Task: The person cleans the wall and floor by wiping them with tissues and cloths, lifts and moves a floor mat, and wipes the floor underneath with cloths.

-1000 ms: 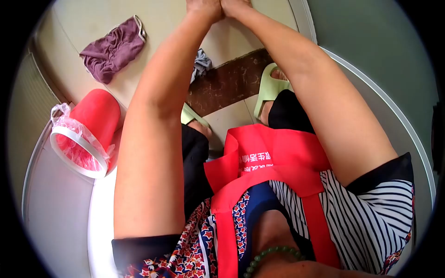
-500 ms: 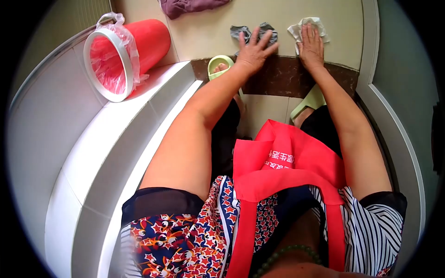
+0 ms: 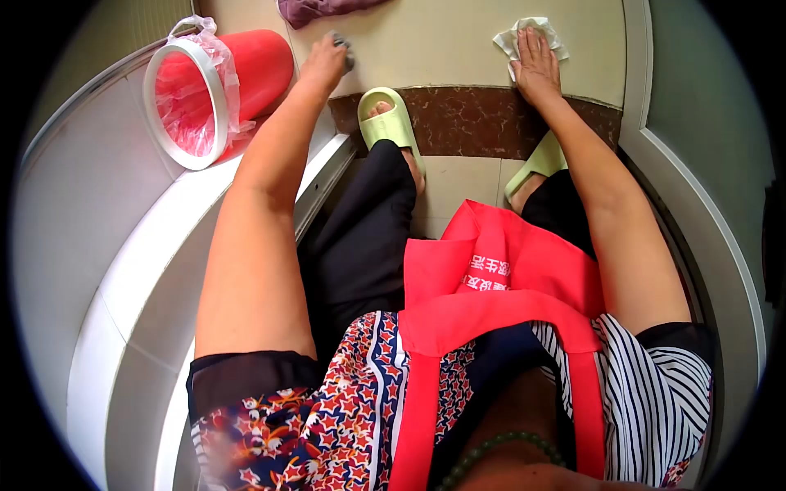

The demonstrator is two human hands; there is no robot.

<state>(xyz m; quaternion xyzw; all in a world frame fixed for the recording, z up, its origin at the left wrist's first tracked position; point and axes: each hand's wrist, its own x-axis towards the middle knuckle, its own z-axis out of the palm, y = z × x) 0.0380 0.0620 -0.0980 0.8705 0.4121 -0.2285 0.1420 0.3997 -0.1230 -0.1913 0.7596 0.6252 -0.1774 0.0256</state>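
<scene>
My left hand (image 3: 326,61) is closed around a small bunched grey cloth (image 3: 350,60), which pokes out on the right of the fingers. It is over the beige floor tiles, between the red bin and the green slipper. My right hand (image 3: 537,67) lies flat, fingers stretched out, on a crumpled white tissue or wipe (image 3: 559,45) on the floor. Part of that white piece is hidden under the palm and fingers.
A red bin (image 3: 260,72) with a clear plastic liner lies tipped on a white ledge (image 3: 123,299). Purple fabric (image 3: 323,8) is at the top edge. My feet wear green slippers (image 3: 391,127) by a dark brown tile strip (image 3: 458,121). A glass panel frame (image 3: 647,139) runs along the right.
My left hand has moved left, from spread over the grey cloth to closed with the cloth bunched in it. My right hand has stayed flat on the white piece.
</scene>
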